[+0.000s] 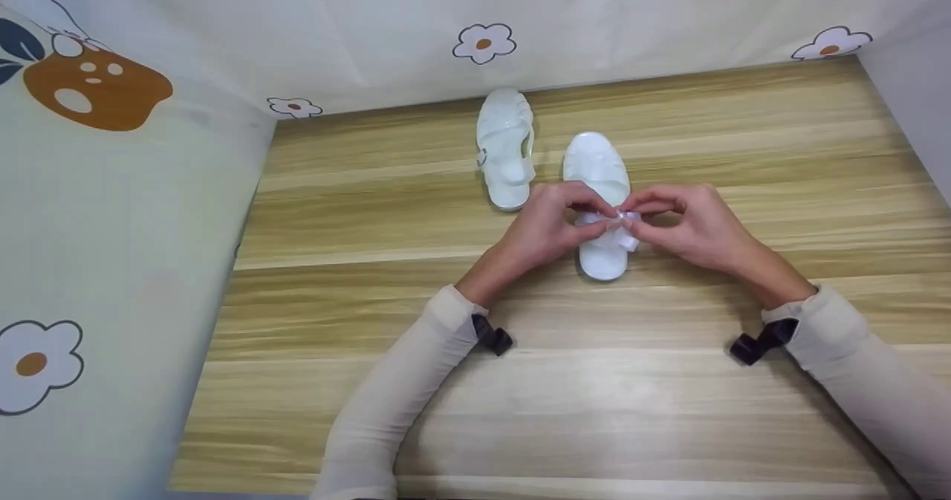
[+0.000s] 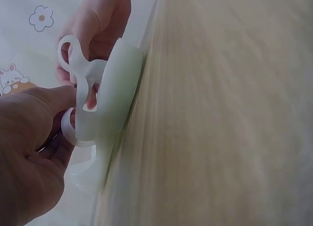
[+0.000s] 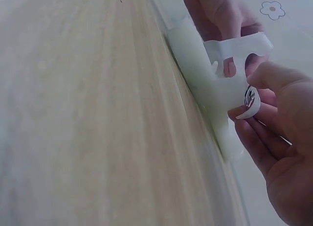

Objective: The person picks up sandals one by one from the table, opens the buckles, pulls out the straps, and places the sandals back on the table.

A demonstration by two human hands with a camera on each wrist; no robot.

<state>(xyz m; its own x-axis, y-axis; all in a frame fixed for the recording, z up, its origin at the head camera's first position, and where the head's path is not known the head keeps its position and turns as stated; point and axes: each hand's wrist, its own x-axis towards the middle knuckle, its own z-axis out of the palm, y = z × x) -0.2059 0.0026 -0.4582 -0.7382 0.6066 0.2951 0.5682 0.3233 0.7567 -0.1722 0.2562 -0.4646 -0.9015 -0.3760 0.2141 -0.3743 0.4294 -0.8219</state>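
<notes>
A white sandal [image 1: 594, 160] lies sole down on the wooden surface with both hands over its strap. With thumb and forefinger my left hand [image 1: 551, 221] pinches a piece of the white strap [image 2: 68, 130]. From the other side, my right hand [image 1: 697, 226] pinches the strap end that carries a shiny metal buckle [image 3: 250, 97]. The fingertips of both hands meet over the middle of the sandal and partly hide the strap there. To the left and a little farther back is a second white sandal [image 1: 508, 132], which neither hand touches.
The wood-grain tabletop [image 1: 356, 292] reaches back to a cream cloth [image 1: 394, 47] printed with flowers and fruit. More of this cloth hangs along the left side, and a pale panel [image 1: 910, 84] borders the right. Dark wrist mounts [image 1: 761, 340] stick out below the sleeves.
</notes>
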